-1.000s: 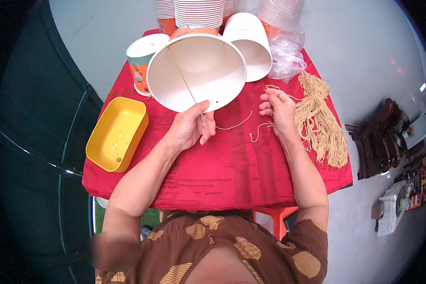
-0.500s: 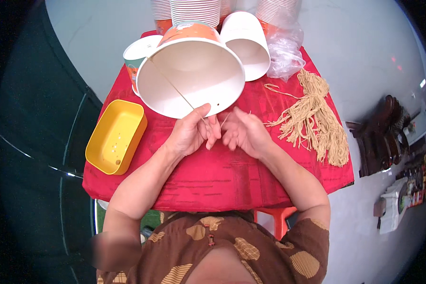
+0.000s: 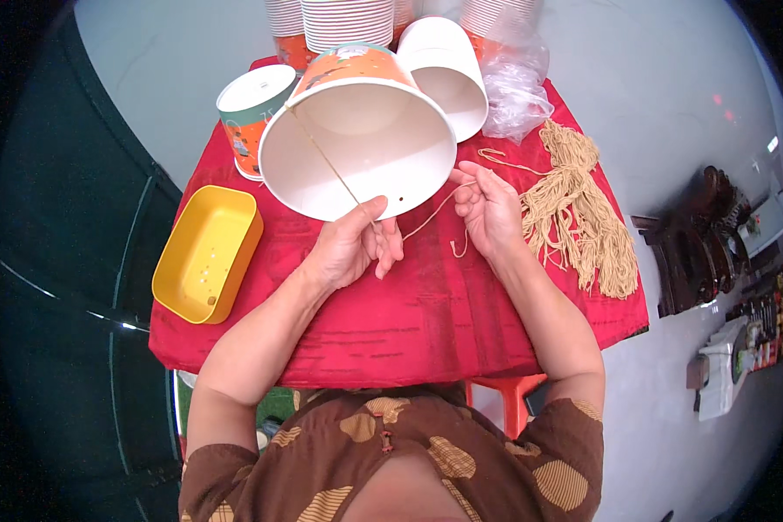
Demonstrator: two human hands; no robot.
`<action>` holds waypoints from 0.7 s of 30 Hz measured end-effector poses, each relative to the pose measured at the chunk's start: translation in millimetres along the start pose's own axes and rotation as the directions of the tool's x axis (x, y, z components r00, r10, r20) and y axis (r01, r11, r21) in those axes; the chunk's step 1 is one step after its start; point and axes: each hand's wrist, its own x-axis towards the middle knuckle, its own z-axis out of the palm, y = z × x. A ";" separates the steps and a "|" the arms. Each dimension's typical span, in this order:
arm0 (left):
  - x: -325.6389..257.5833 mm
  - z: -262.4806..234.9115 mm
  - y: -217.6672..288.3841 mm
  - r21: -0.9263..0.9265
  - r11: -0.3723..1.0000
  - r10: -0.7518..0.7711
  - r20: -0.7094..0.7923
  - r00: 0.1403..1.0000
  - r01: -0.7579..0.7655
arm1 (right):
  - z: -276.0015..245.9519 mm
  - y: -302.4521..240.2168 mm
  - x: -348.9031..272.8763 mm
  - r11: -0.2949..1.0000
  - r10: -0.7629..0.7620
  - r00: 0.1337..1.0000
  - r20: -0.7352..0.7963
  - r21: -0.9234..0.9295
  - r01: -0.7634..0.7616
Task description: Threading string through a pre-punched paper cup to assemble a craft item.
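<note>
A large white-lined paper bucket with an orange and green outside lies on its side, its mouth facing me. A tan cord runs from a hole at the upper left of its rim down across the opening. My left hand pinches that cord at the bucket's lower rim. Close by, a small empty hole shows in the wall. From the left fingers the cord goes on to my right hand, which is closed on it to the right of the bucket. The cord's loose end dangles below the right fingers.
At left stands a yellow tray with small bits inside. A bundle of tan cords lies at right. Behind are a lidded-looking bucket, a white bucket, stacked buckets and a clear plastic bag.
My right hand has moved right and a little up, away from the left, drawing the cord out between them. The left hand keeps its pinch near the bucket rim.
</note>
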 end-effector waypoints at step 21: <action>-2.4 7.4 -5.5 0.095 0.995 0.007 -0.150 0.989 0.007 | 47.2 4.7 -51.3 0.358 -0.096 0.865 0.492 -0.794 0.492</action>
